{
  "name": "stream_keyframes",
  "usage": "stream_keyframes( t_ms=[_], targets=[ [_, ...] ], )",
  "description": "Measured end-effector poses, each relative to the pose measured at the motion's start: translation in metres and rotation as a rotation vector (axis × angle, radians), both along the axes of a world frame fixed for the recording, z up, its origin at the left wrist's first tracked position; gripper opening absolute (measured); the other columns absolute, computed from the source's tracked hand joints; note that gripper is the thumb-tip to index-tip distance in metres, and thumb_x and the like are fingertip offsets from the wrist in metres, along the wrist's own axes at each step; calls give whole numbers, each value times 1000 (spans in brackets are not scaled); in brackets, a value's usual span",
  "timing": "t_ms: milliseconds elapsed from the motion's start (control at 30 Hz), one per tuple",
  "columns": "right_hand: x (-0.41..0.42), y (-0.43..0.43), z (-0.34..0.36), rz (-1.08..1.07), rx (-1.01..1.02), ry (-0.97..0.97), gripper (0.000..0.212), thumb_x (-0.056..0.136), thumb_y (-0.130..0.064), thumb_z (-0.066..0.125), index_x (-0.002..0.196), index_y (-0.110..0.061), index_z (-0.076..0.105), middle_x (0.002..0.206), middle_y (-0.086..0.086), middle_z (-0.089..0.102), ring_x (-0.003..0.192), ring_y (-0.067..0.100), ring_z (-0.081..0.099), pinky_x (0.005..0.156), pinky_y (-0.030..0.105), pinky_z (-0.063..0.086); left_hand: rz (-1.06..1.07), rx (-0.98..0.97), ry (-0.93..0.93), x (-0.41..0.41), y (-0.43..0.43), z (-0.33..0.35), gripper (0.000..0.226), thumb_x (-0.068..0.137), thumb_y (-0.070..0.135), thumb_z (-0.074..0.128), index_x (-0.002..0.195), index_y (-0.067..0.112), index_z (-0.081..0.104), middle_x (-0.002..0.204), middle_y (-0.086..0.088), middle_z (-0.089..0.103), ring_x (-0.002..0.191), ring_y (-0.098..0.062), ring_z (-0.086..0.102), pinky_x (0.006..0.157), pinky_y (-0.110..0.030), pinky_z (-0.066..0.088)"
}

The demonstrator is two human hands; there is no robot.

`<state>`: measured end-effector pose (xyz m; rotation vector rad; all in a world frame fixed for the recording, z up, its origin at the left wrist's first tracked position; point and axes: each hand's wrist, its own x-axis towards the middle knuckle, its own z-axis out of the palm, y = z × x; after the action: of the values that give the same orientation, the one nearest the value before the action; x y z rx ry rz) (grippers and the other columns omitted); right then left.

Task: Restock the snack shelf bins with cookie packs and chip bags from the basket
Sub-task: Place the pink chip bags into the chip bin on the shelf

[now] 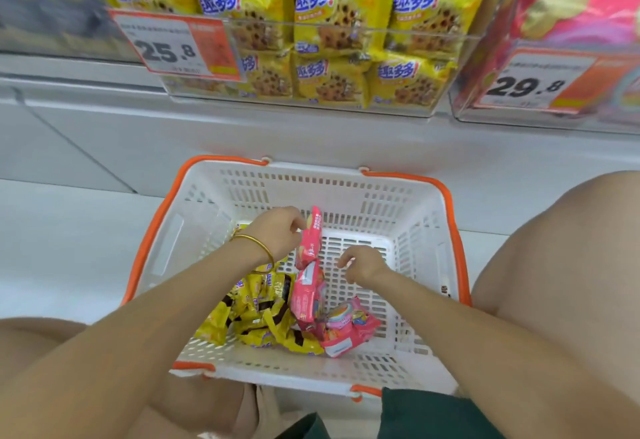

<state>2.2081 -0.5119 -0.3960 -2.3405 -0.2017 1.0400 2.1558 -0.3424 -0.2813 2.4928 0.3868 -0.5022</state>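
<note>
A white basket (420, 231) with orange handles stands on the floor between my knees. My left hand (278, 232), with a gold bangle on the wrist, pinches a pink chip bag (310, 243) and holds it upright above the basket floor. My right hand (363, 263) hovers just right of that bag with loosely curled fingers and holds nothing. Below them lie more pink chip bags (341, 329) and a heap of yellow cookie packs (258, 314). Above, a clear bin (349, 28) is full of yellow cookie packs, and a clear bin (581, 6) at the right holds pink bags.
Price tags reading 25.8 (173, 45) and 29.8 (533, 84) hang on the bin fronts. A white shelf base (104, 141) runs behind the basket. My knees (561, 248) flank the basket on both sides.
</note>
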Motion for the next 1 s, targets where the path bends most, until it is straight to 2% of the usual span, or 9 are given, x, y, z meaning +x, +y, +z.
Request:
stream_keyframes(
  t_ms=[67,167,267,400,600,667,733,867,1000],
  targets=[
    [1,-9,9,73,19,89,28,88,6,56,108,-12,65,137,5,47,68,13,53,49,18,43,-12,-2,-10,5,-5,2,25,91,7,50,113,9,61,113,-8,61,102,-22,57,87,-28,45],
    [-13,-11,6,227,97,147,45,89,3,55,130,-17,55,130,5,49,91,15,56,69,21,45,-27,13,-28,11,-12,4,26,90,7,49,113,10,61,115,-7,62,104,-22,57,89,-28,44],
    [-35,0,-7,467,69,72,56,94,-10,51,146,-24,34,100,6,53,88,23,54,69,24,42,-28,7,-44,9,-19,6,26,90,5,49,113,10,62,115,-6,62,105,-22,56,92,-29,44],
    [-47,11,-25,520,-45,62,52,93,-16,53,143,-22,39,138,13,44,121,29,47,99,33,41,-50,-2,-39,-3,-18,3,25,90,4,50,112,8,62,114,-7,62,106,-21,56,91,-27,44],
    [-41,9,-29,294,36,51,35,85,-3,66,120,-8,64,127,8,60,109,16,59,100,28,43,-45,-6,-9,-14,-17,1,23,91,8,52,112,8,62,114,-6,61,104,-20,56,88,-25,43],
    [-41,11,-25,217,75,78,28,85,-1,66,112,-4,68,115,12,67,70,1,64,89,27,50,-43,-1,18,-17,-18,0,22,91,9,52,111,9,61,114,-6,61,104,-20,56,91,-29,45],
    [-36,12,-18,75,72,148,20,84,1,65,103,-3,72,89,12,71,45,1,57,71,26,55,-49,5,46,-19,-19,-2,22,92,11,52,113,11,60,116,-5,60,106,-19,55,93,-30,44],
    [-4,4,27,-278,119,305,10,79,0,67,87,5,70,48,9,59,38,16,53,44,26,50,-124,28,99,-19,-23,-1,36,90,19,58,125,13,52,129,-5,52,118,-18,48,98,-28,40],
    [32,-11,98,-553,374,430,4,81,1,64,82,5,65,41,7,55,31,11,51,37,19,45,-179,-80,138,-22,-36,-5,93,73,41,77,145,18,23,142,-4,33,132,-21,33,109,-33,31]
  ],
)
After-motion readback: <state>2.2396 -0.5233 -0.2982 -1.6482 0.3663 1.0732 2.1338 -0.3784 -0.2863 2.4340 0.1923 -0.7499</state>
